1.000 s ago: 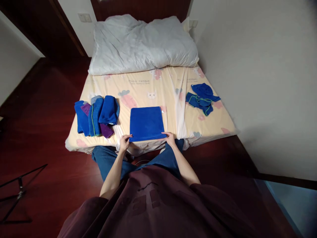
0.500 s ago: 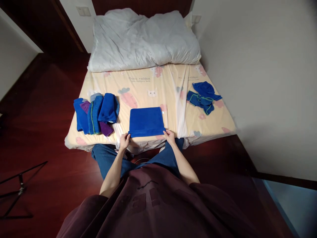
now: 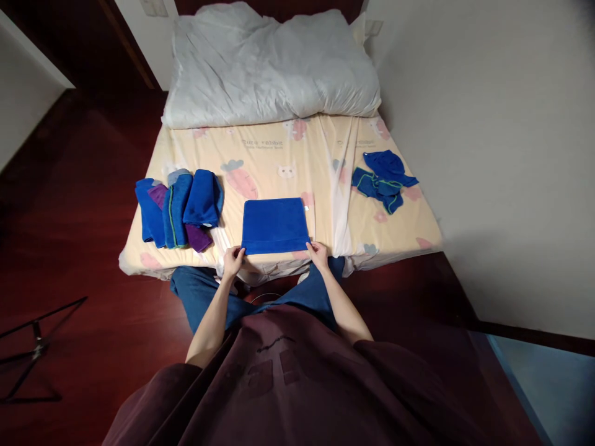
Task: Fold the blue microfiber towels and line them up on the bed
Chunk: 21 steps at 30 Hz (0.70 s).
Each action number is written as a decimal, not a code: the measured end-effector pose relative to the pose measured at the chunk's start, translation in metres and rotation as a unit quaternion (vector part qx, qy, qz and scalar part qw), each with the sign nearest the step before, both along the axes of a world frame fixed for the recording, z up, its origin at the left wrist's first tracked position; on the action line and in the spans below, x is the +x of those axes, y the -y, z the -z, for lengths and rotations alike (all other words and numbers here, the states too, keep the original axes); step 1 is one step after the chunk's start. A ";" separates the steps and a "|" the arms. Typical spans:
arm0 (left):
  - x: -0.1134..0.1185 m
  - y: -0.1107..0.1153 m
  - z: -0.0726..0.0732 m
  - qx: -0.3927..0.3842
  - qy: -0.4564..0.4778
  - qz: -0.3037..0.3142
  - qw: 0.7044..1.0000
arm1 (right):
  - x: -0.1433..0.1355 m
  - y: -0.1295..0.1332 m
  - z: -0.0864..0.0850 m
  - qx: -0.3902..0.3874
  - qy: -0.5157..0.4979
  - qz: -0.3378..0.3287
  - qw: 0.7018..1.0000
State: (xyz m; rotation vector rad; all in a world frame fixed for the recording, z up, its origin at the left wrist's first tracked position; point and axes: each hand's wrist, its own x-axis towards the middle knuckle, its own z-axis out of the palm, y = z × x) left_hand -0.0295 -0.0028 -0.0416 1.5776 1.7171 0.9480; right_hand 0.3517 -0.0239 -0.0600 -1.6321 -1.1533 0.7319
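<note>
A blue cloth (image 3: 275, 220) lies flat near the front edge of the bed, with a narrow folded band along its near side. My left hand (image 3: 233, 260) pinches the near left corner of that cloth. At the near right corner, my right hand (image 3: 318, 254) has its fingers closed on the same band. Left of the cloth sits a group of folded cloths (image 3: 177, 207) in blue, purple and grey. Crumpled blue cloths with green edging (image 3: 379, 187) lie on the right side of the bed.
A patterned yellow sheet (image 3: 269, 176) covers the bed. Across its far end lies a white quilt (image 3: 274, 68). A grey wall (image 3: 506, 155) borders the bed's right side. A black metal stand (image 3: 37, 347) is on the red-brown floor at the left.
The camera view has shifted slightly. Both hands still grip the blue cloth's near corners, and the folded band lies a little flatter against the cloth.
</note>
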 end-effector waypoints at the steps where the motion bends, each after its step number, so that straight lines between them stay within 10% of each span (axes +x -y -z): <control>1: 0.000 0.000 0.000 0.000 0.003 -0.005 1.000 | 0.000 0.000 0.001 0.001 0.001 0.003 1.000; 15: 0.012 0.011 -0.017 0.105 -0.067 -0.035 0.992 | -0.009 0.008 -0.018 0.037 0.087 0.080 0.992; 21: 0.034 0.032 -0.038 0.145 -0.181 0.187 0.955 | -0.038 0.032 -0.051 0.125 0.250 -0.086 0.956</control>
